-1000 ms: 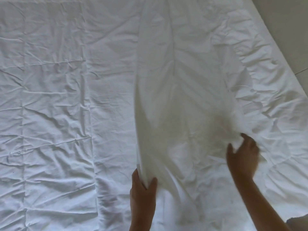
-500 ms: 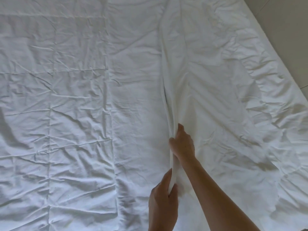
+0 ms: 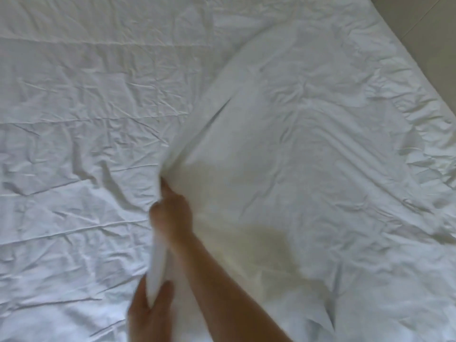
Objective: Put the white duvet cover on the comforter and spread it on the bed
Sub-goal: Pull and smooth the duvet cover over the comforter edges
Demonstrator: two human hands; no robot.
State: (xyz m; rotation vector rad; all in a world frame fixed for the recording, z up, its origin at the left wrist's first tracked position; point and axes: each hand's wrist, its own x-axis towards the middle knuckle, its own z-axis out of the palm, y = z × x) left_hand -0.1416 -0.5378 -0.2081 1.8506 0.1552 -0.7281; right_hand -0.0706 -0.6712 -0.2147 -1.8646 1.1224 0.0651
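No writing legible. Left hand (image 3: 150, 309) and right hand (image 3: 172, 215) each grip the duvet cover (image 3: 283, 169) edge, right hand farther up.

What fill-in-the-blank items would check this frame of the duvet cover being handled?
1. The raised fold of the duvet cover is held by ____ hands.
2. The left hand grips the fold ____ to the camera than the right hand.
3. Bare floor shows at the top ____ corner.

Missing words: both; nearer; right
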